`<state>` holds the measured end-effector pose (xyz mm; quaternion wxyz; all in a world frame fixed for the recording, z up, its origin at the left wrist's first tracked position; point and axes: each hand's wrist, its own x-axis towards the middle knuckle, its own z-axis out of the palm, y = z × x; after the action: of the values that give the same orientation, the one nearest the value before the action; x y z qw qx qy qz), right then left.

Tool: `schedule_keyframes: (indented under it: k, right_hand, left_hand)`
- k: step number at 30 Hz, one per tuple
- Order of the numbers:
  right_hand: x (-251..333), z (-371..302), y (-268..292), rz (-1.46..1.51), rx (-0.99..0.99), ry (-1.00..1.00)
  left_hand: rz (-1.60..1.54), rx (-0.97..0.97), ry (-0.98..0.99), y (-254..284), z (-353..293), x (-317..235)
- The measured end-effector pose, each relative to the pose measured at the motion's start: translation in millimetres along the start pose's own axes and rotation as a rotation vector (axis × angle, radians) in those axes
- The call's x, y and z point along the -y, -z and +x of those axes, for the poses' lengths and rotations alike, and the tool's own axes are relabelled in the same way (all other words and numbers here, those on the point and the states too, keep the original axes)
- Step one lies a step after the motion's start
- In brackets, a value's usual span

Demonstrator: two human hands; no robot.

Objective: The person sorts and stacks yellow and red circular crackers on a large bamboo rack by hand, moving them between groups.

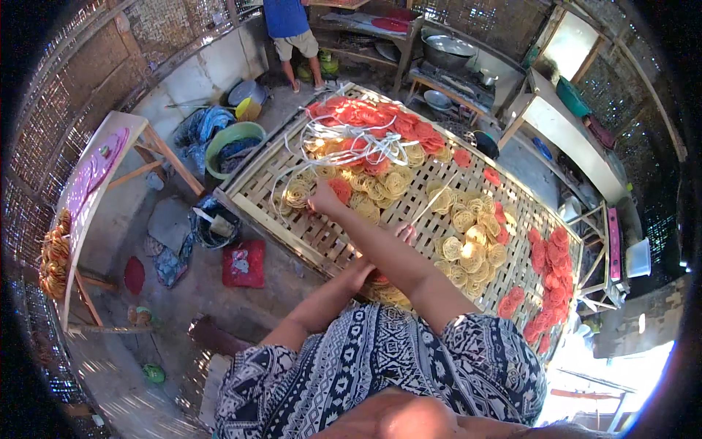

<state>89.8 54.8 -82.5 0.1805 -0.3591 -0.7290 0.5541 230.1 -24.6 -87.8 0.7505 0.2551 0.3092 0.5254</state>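
Observation:
My forearms cross over a slatted bamboo table (248, 208). My right hand (322, 199) reaches to the left with its fingers closed, among lacy round yellow discs (297, 192) and beside a red disc (339, 190); what its fingers hold is hidden. Under the right arm, my left hand (402, 235) closes around a thin pale stick (434, 199) that slants up to the right. White plastic strips (365, 146) lie loosely over the discs ahead. A heap of red discs (373, 117) covers the far edge.
More yellow discs (473, 252) and red discs (552, 278) spread to the right. At the left stand a green basin (232, 135) and a dark bucket (216, 225); a red cushion (243, 263) lies on the floor. A person (292, 36) stands at the back.

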Motion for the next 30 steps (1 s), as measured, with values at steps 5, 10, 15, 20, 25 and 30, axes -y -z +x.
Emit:
schedule_keyframes:
  k: [5,10,15,20,25,30]
  right_hand:
    - [-6,42,-4,-0.309,-0.145,0.319]
    - [48,-17,-11,-0.34,-0.078,0.405]
    - [123,-121,141,-0.123,-0.627,0.371]
    - [-11,-168,314,-0.707,-0.819,0.088]
    - [-38,-199,283,-0.917,-0.362,-0.116]
    - [-36,-254,273,-0.644,-0.463,-0.069]
  left_hand:
    - [0.157,0.123,-0.121,-45,-5,-11]
    - [0.635,0.055,-0.103,-17,-25,-23]
    - [0.974,-0.017,-0.205,-17,-24,-33]
    - [0.547,-0.037,-0.198,-33,-3,-12]
    - [0.83,0.004,-0.427,-14,-4,-11]
    - [0.796,-0.065,-0.359,-26,-14,-16]
